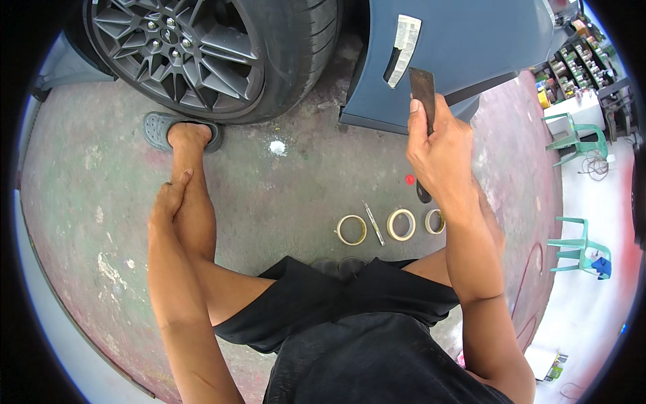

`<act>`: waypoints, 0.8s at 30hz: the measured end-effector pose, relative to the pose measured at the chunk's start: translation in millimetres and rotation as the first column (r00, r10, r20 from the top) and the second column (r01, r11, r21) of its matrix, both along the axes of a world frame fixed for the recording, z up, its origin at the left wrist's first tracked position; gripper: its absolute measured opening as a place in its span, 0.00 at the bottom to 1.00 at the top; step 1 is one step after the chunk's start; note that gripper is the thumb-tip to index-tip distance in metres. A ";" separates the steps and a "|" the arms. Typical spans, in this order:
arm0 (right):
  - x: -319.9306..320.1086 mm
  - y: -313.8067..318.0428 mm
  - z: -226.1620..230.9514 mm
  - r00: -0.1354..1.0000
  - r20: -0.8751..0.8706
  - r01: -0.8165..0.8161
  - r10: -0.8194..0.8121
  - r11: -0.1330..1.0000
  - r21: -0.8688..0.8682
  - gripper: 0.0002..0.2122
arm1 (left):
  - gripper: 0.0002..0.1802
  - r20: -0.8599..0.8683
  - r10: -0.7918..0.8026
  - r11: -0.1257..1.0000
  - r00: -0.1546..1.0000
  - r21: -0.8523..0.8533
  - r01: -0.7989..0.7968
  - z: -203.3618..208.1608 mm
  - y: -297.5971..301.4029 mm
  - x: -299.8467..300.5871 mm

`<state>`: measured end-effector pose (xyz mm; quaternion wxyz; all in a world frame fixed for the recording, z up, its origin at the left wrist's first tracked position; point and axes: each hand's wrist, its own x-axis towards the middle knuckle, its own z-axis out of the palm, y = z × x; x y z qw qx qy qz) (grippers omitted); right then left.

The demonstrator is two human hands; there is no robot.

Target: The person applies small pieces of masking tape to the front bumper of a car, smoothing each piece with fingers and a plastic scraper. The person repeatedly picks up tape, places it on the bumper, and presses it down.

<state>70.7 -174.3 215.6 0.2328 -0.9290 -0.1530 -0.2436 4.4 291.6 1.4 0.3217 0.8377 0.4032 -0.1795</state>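
Note:
My right hand point(437, 151) grips a putty knife with a flat, dark metal blade point(422, 91) pointing up and away. Close to its tip is a blue-grey car body panel point(464, 40) bearing a pale, paper-like strip point(406, 44) beside a narrow dark slot. A dark rounded end point(422, 193) shows under the hand; I cannot tell if it belongs to the knife. My left hand point(171, 197) is wrapped round my left shin. Rolls of masking tape point(351, 230) lie on the floor in front of me, with a slim pen-like cutter point(374, 223) between two of them.
A car wheel point(282, 74) with a dark multi-spoke rim stands at the upper left. White powder point(277, 147) and a small red disc point(410, 180) are on the stained floor point(87, 188). Green plastic chairs point(580, 244) and a loaded shelf point(575, 67) stand along the right.

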 end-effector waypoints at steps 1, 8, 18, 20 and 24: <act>1.0 -1.8 0.0 1.000 0.024 -0.017 0.016 0.999 0.032 0.09 | 0.67 -0.012 0.007 1.000 1.000 -0.005 -0.007 3.2 -1.8 1.3; 29.6 9.5 14.6 0.965 0.237 -0.135 0.113 0.988 0.079 0.10 | 0.70 -0.002 -0.027 0.996 1.000 0.081 0.027 -9.5 6.7 0.5; 39.6 21.8 20.3 0.970 0.215 -0.136 0.117 0.988 0.078 0.10 | 0.68 0.008 0.005 1.000 1.000 0.029 -0.005 -2.5 0.1 -0.9; 41.1 19.9 19.9 0.968 0.222 -0.133 0.115 0.989 0.064 0.11 | 0.68 0.014 0.001 1.000 1.000 0.011 -0.001 -1.2 -1.3 -0.7; 42.4 20.5 20.6 0.957 0.255 -0.157 0.139 0.986 0.049 0.11 | 0.69 -0.005 -0.002 0.999 1.000 0.034 0.002 -0.9 0.6 -0.8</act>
